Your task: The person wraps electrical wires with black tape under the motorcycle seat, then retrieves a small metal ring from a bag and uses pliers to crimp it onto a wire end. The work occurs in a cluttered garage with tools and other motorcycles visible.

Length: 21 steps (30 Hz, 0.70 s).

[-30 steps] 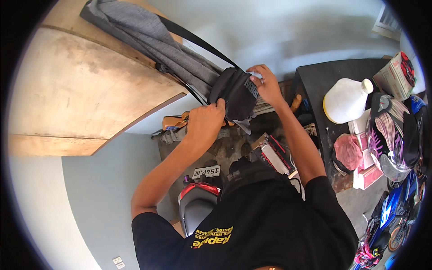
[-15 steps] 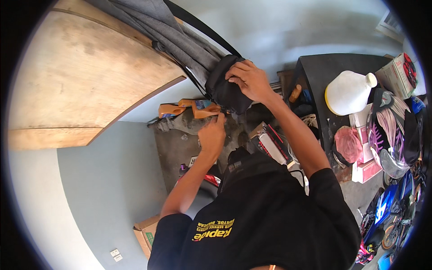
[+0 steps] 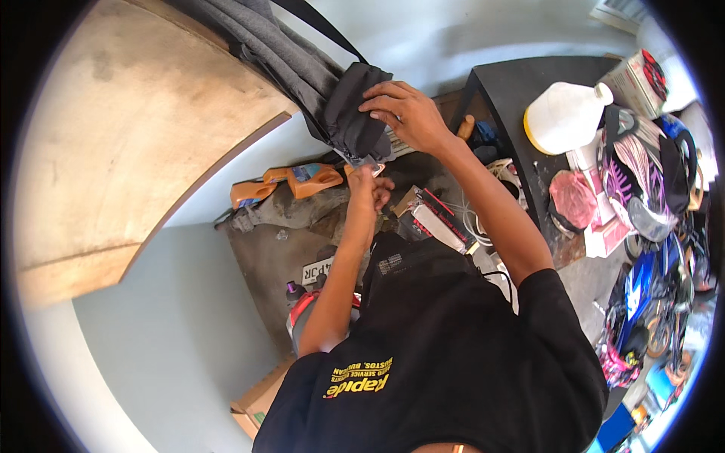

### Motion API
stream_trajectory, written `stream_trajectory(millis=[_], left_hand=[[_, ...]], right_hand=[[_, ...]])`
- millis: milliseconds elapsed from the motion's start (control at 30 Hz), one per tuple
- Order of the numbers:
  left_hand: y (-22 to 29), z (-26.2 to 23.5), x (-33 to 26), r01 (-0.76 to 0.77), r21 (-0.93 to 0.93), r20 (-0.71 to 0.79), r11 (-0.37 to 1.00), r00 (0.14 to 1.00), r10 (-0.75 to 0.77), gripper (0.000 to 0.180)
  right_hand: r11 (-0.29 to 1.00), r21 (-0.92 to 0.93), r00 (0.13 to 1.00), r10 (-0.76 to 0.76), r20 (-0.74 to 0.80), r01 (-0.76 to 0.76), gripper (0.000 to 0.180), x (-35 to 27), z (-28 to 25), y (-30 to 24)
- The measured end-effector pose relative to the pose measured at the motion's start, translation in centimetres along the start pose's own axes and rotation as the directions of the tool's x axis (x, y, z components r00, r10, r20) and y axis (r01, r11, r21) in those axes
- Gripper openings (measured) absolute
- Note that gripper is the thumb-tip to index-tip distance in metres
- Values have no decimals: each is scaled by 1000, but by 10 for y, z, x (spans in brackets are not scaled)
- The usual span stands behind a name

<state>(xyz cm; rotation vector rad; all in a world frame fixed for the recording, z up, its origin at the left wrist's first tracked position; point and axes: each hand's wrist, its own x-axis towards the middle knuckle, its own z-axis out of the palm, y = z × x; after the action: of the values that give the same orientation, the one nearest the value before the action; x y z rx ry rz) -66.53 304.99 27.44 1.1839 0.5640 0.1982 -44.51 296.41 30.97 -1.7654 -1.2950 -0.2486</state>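
Observation:
A small black bag (image 3: 349,113) with a strap hangs beside grey cloth (image 3: 291,64) at the upper middle. My right hand (image 3: 408,113) grips its right side, fingers bent over the fabric. Just below the bag, my left hand (image 3: 368,192) is closed, with its fingers curled. At its fingertips, by the bag's lower end, shows something small, pale and partly see-through; I cannot make out what it is. Orange plastic bottles (image 3: 313,180) lie to the left of that hand.
A wooden panel (image 3: 151,143) fills the upper left. On the right, a black table (image 3: 521,83) bears a white jug (image 3: 565,117), a pink bag (image 3: 572,198) and a helmet (image 3: 651,215). Boxes and cables lie below my right arm. A blue motorcycle (image 3: 642,283) stands at far right.
My view has shifted, so the scene sits further left and higher. My left hand has moved right, under the bag's lower end. The right hand stays on the bag.

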Motion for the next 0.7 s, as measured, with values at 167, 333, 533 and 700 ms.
stream_trajectory(millis=[167, 333, 533, 700], left_hand=[[77, 12, 11, 339, -316, 456, 886, 873, -171, 96], [106, 36, 26, 442, -35, 690, 897, 660, -298, 110], [110, 95, -13, 318, 224, 838, 921, 420, -348, 103], [78, 141, -79, -198, 311, 898, 929, 382, -220, 57]], right_hand=[[936, 129, 945, 325, 46, -328, 21, -25, -46, -80], [801, 84, 802, 597, -25, -593, 20, -56, -78, -163], [609, 67, 573, 773, -270, -790, 17, -103, -106, -221], [568, 59, 444, 699, -560, -821, 14, -180, -148, -283]])
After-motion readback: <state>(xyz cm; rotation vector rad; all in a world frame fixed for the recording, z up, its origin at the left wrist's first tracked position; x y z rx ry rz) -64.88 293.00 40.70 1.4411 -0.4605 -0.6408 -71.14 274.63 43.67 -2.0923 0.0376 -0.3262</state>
